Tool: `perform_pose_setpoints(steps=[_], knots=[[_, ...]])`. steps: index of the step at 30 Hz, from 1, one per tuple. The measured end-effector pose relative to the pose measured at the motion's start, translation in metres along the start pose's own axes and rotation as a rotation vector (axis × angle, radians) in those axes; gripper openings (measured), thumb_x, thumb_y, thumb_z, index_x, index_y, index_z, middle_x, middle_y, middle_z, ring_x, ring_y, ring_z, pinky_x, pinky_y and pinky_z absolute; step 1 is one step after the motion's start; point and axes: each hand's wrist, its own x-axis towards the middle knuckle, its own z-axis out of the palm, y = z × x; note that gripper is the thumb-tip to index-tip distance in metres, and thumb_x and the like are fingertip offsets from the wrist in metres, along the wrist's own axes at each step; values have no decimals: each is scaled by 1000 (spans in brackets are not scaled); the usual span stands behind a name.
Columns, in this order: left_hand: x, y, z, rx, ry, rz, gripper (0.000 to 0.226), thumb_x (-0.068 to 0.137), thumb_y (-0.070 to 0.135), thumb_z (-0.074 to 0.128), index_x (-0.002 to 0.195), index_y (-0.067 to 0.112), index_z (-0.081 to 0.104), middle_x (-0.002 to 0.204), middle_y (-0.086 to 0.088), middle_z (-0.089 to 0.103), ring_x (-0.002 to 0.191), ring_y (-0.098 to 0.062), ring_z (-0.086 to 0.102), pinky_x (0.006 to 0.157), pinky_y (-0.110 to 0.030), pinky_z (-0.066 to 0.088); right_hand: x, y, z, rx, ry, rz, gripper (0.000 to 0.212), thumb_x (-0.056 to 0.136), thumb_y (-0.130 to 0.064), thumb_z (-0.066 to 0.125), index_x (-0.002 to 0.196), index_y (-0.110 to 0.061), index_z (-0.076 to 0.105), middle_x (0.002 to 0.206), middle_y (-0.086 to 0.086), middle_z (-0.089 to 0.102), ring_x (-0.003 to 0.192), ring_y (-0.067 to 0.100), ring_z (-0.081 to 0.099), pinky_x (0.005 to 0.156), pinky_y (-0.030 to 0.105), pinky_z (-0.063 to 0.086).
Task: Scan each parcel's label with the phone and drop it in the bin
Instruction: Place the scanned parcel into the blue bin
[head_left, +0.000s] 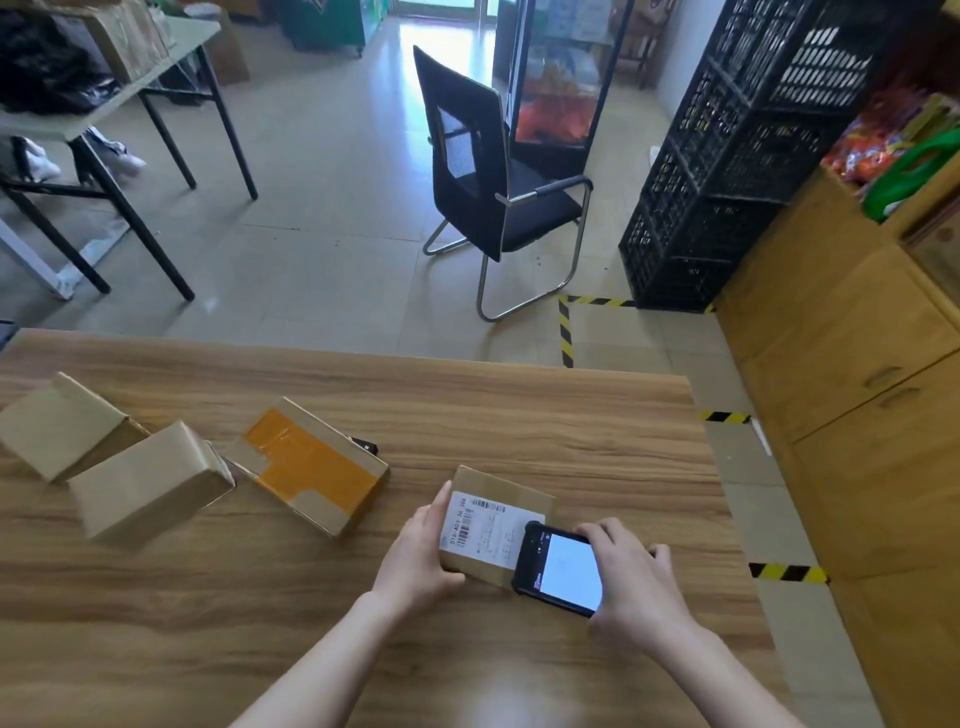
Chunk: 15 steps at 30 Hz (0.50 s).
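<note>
Here the left hand (415, 558) grips the near-left edge of the labelled parcel (493, 525) on the wooden table (519, 415), while the right hand (631, 582) holds the phone (558, 571) just over the parcel's right end.

Matt cardboard parcel (498, 525), glossy glass-faced phone (563, 571), smooth wood-grain table (519, 426).

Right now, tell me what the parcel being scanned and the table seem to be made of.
Parcel: matte brown cardboard, judging by its dull tan faces; its white label looks like paper. Table: wood-grain top with a soft sheen, probably laminate rather than solid wood, though I cannot be sure.
</note>
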Motion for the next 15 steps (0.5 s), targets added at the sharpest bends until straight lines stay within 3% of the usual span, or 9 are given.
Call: perform_pose_setpoints(steps=[6, 10, 15], knots=[[4, -9, -3, -3, -37, -19, 115, 65, 41, 81, 154, 29, 10, 137, 4, 48, 125, -7, 44, 99, -26, 46, 11, -8, -7, -60, -12, 64, 81, 63, -23, 73, 135, -32, 36, 128, -11, 39, 121, 11, 42, 87, 35, 30], [5, -12, -5, -33, -36, -13, 113, 66, 39, 81, 155, 28, 13, 144, 6, 42, 133, -7, 38, 107, -29, 42, 13, -12, -8, -68, -27, 88, 81, 62, -25, 76, 133, -32, 37, 128, -11, 40, 121, 12, 43, 86, 36, 31], [4, -13, -10, -55, -54, -13, 115, 62, 46, 80, 155, 31, 12, 142, 9, 43, 131, -3, 39, 104, -28, 44, 15, -15, -3, -50, -58, 117, 85, 59, -29, 76, 133, -32, 35, 127, -10, 40, 119, 13, 44, 83, 35, 30]])
